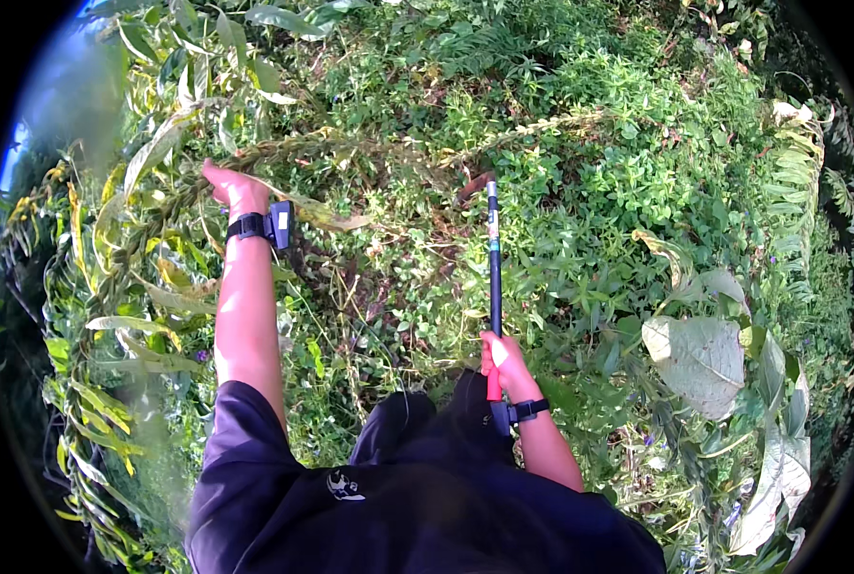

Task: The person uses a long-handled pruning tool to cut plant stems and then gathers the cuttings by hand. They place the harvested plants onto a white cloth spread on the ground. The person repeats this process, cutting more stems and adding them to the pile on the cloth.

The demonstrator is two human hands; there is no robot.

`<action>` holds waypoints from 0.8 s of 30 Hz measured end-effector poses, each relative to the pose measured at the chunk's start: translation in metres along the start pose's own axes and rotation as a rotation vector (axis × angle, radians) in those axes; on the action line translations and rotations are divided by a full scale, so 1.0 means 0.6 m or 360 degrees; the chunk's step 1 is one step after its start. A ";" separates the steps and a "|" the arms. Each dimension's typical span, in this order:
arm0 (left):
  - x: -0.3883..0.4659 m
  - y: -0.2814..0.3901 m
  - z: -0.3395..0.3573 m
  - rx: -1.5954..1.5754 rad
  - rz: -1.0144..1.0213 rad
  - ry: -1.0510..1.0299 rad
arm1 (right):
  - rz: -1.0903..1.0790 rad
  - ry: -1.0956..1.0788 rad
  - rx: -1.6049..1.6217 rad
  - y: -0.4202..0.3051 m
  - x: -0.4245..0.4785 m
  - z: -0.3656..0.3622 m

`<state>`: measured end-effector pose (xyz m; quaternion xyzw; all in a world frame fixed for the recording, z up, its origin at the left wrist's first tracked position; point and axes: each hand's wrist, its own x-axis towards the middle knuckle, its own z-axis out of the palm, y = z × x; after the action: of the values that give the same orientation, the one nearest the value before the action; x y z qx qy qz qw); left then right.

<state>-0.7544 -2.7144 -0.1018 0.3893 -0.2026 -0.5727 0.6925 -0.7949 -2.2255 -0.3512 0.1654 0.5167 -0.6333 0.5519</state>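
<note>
My right hand (504,362) is closed around the red grip end of a sickle (495,265) with a dark pole handle and a silver collar. Its curved, rust-brown blade (476,186) points left over low weeds. My left arm reaches forward to a thick, scaly plant stem (276,148), with my left hand (233,188) against it; the fingers are partly hidden, so I cannot tell whether they grip it. Long, drooping, partly yellowed leaves (156,151) hang from the stem around this hand. Each wrist wears a dark strapped device.
Dense green weeds (599,179) cover the ground ahead. Tall leafy stalks (104,287) stand along the left. At the right, large pale leaves (699,359) hang near a stalk, with a fern-like frond (796,186) beyond. Dry stems (348,301) lie before my knees.
</note>
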 end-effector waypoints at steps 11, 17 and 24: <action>0.231 0.050 -0.362 0.0147 -0.0318 0.0155 | -0.0866 0.0399 -0.0027 -0.323 0.127 0.122; 0.397 0.071 -0.608 0.0034 -0.0406 0.0460 | -0.1261 0.0271 0.0012 -0.402 0.306 0.198; 0.415 0.118 -0.750 -0.0094 -0.0313 0.0364 | 0.0336 0.0419 -0.0543 0.239 0.516 0.093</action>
<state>-0.3170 -2.8100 -0.3651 0.4495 -0.0664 -0.5953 0.6627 -0.7540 -2.4154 -0.6373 0.2040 0.6636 -0.4484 0.5629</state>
